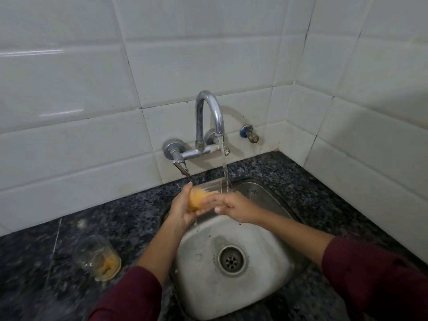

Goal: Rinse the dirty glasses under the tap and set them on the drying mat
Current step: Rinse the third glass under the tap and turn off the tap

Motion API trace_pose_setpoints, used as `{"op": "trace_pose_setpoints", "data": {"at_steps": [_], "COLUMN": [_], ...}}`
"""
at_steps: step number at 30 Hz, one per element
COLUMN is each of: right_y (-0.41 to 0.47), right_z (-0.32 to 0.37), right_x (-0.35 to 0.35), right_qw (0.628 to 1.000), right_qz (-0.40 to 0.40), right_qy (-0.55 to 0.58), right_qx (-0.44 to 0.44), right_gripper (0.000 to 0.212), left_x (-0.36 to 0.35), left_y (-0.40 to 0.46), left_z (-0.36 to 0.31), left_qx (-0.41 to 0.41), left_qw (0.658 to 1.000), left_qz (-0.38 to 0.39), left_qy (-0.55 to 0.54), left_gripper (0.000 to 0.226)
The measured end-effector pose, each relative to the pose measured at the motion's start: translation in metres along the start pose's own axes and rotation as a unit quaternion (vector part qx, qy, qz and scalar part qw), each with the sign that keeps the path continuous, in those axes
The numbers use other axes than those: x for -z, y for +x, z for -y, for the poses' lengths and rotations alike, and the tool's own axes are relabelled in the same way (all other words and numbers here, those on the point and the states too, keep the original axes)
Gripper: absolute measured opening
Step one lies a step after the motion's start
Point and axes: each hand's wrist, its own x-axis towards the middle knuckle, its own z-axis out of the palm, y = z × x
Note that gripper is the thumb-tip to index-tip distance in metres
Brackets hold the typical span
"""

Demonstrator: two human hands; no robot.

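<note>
Near half of sink basin (266, 281) open, only drain (232, 260) there. Far half blocked by both hands w/ glass (199, 199) under tap spout (209, 112) + water stream. Left tabletop (69, 228): second dirty glass (99, 260) near sink rim, rest free. Right tabletop strip narrow, tiled wall (370, 112) close.

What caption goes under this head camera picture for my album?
Both hands hold a dirty glass under the running tap while another glass waits on the counter.

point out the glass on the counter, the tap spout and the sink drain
glass on the counter (98, 260): head view, on its clear side wall
tap spout (214, 110): head view, on the curved pipe
sink drain (232, 259): head view, on the strainer
</note>
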Motion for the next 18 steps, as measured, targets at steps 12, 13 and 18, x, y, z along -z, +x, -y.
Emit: {"op": "trace_pose_setpoints", "data": {"at_steps": [12,13,18], "right_y": [0.006,0.003,0.003], "right_z": [0.006,-0.001,-0.016], "right_x": [-0.012,-0.013,-0.011], "right_qw": [0.956,0.984,0.998], "right_qz": [-0.034,-0.022,-0.030], "right_qy": [0.279,0.170,-0.061], "right_qx": [-0.078,-0.046,-0.013], "right_gripper": [0.028,0.032,0.029], "left_x": [0.006,0.007,0.015], "left_y": [0.003,0.004,0.002], "left_z": [-0.003,-0.003,0.005], "left_qx": [-0.020,-0.007,0.032], "left_qw": [1.000,1.000,0.999], "left_qz": [-0.020,-0.019,0.002], "left_qy": [0.008,0.007,-0.020], "left_gripper": [0.025,0.027,0.034]}}
